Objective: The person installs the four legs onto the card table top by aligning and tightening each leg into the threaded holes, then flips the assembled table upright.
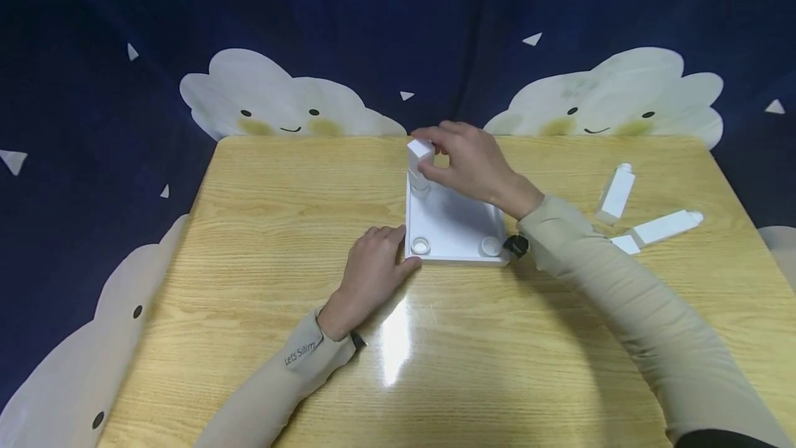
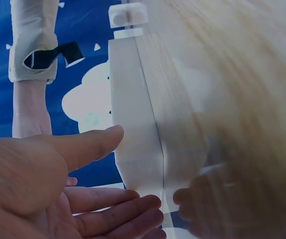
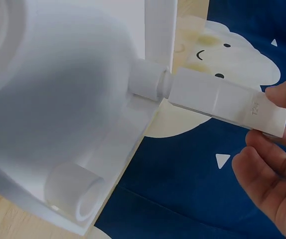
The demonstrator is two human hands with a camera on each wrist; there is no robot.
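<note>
A white square tabletop (image 1: 460, 223) lies underside up on the wooden table, with raised edges and round corner sockets. At its far left corner my right hand (image 1: 469, 161) pinches a white table leg (image 1: 420, 157) near its upper end. The right wrist view shows the leg (image 3: 217, 99) standing in line with a socket (image 3: 148, 79), its narrow end at the socket's mouth; how deep it sits cannot be told. My left hand (image 1: 373, 265) rests against the tabletop's near left corner, fingers along the left side and thumb at the front edge. Its fingers (image 2: 115, 211) look straight.
To the right lie two white legs, one leg (image 1: 616, 192) farther back and another leg (image 1: 668, 227) nearer. Beside them a white piece (image 1: 625, 244) is partly covered by the right sleeve (image 1: 584, 247). A dark blue curtain (image 1: 435, 19) with clouds hangs behind the table (image 1: 280, 192).
</note>
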